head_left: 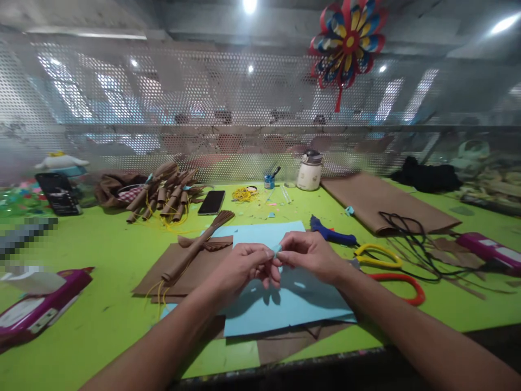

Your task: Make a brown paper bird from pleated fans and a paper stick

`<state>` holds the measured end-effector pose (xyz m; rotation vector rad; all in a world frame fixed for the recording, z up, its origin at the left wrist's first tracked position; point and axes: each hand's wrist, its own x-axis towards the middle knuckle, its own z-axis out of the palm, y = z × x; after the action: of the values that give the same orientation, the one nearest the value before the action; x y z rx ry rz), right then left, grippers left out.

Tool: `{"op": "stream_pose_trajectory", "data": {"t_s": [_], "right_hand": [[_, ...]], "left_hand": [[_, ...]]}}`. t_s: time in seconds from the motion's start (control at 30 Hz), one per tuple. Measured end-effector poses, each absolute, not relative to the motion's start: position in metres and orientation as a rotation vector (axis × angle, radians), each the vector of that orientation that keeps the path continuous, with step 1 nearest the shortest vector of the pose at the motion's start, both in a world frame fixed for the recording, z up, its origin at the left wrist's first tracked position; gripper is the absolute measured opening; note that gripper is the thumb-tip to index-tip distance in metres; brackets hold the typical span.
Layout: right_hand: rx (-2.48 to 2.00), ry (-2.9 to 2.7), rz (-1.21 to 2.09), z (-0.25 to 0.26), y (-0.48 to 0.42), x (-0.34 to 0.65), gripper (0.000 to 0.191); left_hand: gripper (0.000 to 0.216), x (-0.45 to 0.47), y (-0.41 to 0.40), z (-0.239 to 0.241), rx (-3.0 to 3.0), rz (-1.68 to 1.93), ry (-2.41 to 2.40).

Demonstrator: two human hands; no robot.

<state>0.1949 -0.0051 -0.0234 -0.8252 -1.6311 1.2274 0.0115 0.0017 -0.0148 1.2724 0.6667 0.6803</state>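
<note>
My left hand (pixel 251 262) and my right hand (pixel 308 253) meet at fingertip height above a light blue paper sheet (pixel 285 312). Between their pinched fingertips is a small light blue paper piece (pixel 277 250), mostly covered by the fingers. Left of my hands, a rolled brown paper piece with a fringed, fanned end (pixel 191 255) and yellow strings rests on brown paper sheets (pixel 150 274). To the right of my right hand lie a blue glue gun (pixel 334 235) and scissors with yellow and orange handles (pixel 380 256), partly hidden by my forearm.
Brown paper rolls (pixel 175 195) are bundled at the back left beside a phone (pixel 212 202). A white bottle (pixel 309 172) stands before the perforated screen. Large brown paper (pixel 391 203), a black cable (pixel 423 244) and a magenta device (pixel 490 251) occupy the right; another magenta device (pixel 44 304) sits left.
</note>
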Motion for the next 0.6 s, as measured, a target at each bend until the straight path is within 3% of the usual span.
{"op": "stream_pose_trajectory", "data": {"t_s": [0.2, 0.5, 0.6], "right_hand": [[-0.852, -1.654, 1.171, -0.0230, -0.0054, 0.1964, 0.015], [-0.968, -1.628, 1.168, -0.0205, -0.0058, 0.1928, 0.024], [-0.983, -1.587, 1.194, -0.0202, -0.0058, 0.1909, 0.026]], "left_hand": [[0.027, 0.0137, 0.0000, -0.0095, 1.451, 0.721, 0.762], [0.025, 0.0173, -0.0036, -0.0141, 2.262, 0.926, 1.061], [0.024, 0.0161, -0.0038, -0.0145, 2.220, 0.972, 1.028]]}}
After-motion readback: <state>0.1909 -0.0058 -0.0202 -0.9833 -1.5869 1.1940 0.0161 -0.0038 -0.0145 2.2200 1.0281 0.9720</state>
